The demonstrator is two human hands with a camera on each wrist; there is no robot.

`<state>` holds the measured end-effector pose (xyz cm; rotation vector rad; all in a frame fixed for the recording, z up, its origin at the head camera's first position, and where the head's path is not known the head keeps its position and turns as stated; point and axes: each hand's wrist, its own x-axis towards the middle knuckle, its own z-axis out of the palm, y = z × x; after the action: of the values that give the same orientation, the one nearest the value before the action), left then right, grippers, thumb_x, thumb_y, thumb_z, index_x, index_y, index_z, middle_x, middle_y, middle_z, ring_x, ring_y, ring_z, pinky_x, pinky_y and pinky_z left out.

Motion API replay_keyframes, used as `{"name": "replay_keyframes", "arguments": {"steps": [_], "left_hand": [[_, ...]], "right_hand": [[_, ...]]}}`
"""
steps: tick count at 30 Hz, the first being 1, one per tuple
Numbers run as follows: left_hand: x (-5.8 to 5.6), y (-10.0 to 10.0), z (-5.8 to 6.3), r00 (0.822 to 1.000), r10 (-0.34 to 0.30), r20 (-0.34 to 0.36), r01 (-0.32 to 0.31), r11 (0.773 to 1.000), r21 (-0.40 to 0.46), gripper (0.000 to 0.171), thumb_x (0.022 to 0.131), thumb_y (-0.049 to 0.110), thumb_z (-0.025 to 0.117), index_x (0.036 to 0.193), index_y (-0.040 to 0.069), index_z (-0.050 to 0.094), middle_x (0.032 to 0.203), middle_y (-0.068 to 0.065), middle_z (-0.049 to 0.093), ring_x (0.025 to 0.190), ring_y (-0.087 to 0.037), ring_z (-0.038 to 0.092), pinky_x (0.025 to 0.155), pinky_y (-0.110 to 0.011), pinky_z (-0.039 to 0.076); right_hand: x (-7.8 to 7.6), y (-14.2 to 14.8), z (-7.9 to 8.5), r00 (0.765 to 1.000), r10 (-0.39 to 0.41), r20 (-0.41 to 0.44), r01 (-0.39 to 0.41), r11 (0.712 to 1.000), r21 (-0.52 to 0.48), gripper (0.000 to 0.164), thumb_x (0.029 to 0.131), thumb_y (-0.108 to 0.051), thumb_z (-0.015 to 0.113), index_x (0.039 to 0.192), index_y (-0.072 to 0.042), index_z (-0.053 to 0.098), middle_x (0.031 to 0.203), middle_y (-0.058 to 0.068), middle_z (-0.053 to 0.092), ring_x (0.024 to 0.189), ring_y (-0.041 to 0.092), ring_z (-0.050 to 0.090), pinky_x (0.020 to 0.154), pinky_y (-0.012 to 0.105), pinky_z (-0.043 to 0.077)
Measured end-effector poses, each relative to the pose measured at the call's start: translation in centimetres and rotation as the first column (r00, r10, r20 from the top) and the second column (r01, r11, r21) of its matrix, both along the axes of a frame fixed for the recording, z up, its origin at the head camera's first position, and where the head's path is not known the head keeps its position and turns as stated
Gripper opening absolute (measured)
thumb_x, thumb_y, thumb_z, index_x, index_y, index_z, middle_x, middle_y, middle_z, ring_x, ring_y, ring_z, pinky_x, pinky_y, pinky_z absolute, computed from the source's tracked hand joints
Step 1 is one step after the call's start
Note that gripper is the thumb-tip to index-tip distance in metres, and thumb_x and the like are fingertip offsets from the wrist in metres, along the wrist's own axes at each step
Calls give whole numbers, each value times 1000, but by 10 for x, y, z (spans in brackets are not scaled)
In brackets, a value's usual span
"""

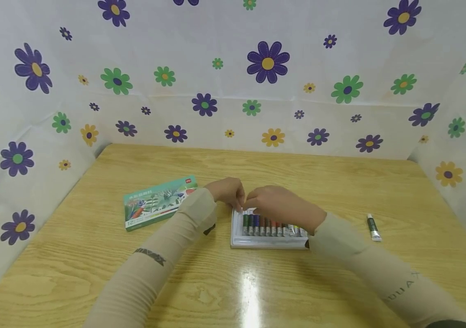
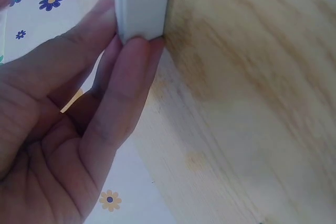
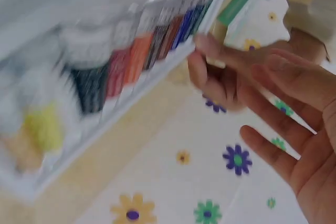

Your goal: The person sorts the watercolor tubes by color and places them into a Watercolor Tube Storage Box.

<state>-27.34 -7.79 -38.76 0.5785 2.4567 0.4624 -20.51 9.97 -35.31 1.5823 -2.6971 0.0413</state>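
Note:
A white plastic tray (image 1: 265, 245) lies at the middle of the table with a row of small paint tubes (image 1: 267, 225) in it, from dark green and blue through brown and red to yellow. My left hand (image 1: 227, 191) pinches the tray's far left corner; in the left wrist view thumb and fingers close on its white edge (image 2: 144, 6). Over the tray's far side hovers my right hand (image 1: 280, 205), its fingers loosely extended and holding nothing in the right wrist view. That hand hides part of the tubes.
Left of the tray lies a green illustrated paint box (image 1: 157, 202), partly behind the left forearm. A single dark green paint tube (image 1: 373, 228) lies apart at the right. A flower-print cloth (image 1: 233, 82) surrounds the wooden table (image 1: 200, 287) at the back and sides.

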Motion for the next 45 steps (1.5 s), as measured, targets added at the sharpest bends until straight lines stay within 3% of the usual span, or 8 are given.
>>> {"name": "replay_keyframes", "arguments": {"steps": [2,5,11,15,22,28,37,45], "left_hand": [[0,3,-1,1000,-16,2,16,1000,1,7,77,10,76,76,7,69,72,1,67,61,-6,54,64,-17,48],[-1,6,-3,999,-32,3,32,999,3,7,77,10,76,77,7,69,72,0,68,62,-6,56,65,-18,50],[-3,4,-6,999,-42,-13,42,999,-7,7,76,11,76,78,8,71,77,-2,71,64,-7,57,66,-18,50],[-5,3,-7,999,-33,-10,33,999,-2,7,75,10,77,78,7,70,76,-2,71,64,-7,59,67,-19,51],[-4,4,-5,1000,-20,21,20,1000,23,8,76,9,76,79,6,70,80,-5,71,66,-9,63,69,-21,54],[-5,4,-5,999,-27,26,26,1000,16,7,77,9,75,80,6,70,81,-6,72,67,-10,64,70,-22,54],[-5,0,-4,1000,-19,25,19,1000,2,7,76,9,76,78,7,70,76,-3,70,62,-8,60,66,-20,51],[-6,-1,-7,1000,-20,17,20,1000,24,8,76,11,76,78,7,70,75,-2,70,63,-8,59,66,-20,52]], "right_hand": [[2,19,4,995,24,-97,-25,1000,-13,27,81,-8,72,107,-13,70,104,1,71,96,16,66,84,28,54],[6,55,6,986,20,-167,-30,998,-55,27,78,-6,74,104,-11,71,100,2,72,93,17,67,82,30,55],[11,137,1,982,-117,-148,99,987,-123,29,77,1,72,104,-9,71,99,6,72,91,21,68,80,36,55],[15,185,-10,971,-214,-106,205,975,-87,28,78,4,69,103,-9,70,99,6,72,90,24,67,78,39,55],[18,240,-38,970,-200,-139,187,977,-101,25,70,9,72,87,-9,72,91,5,70,82,24,67,71,37,55],[16,254,-49,971,-138,-196,120,988,-101,29,65,8,75,85,-13,74,93,4,71,86,24,66,72,38,55],[13,247,-47,979,-153,-134,154,988,-5,24,71,4,73,88,-12,76,98,4,72,93,25,67,77,37,55],[12,250,-51,983,-120,-136,110,991,-74,18,69,2,74,82,-11,73,89,4,72,81,23,68,71,35,55]]}}
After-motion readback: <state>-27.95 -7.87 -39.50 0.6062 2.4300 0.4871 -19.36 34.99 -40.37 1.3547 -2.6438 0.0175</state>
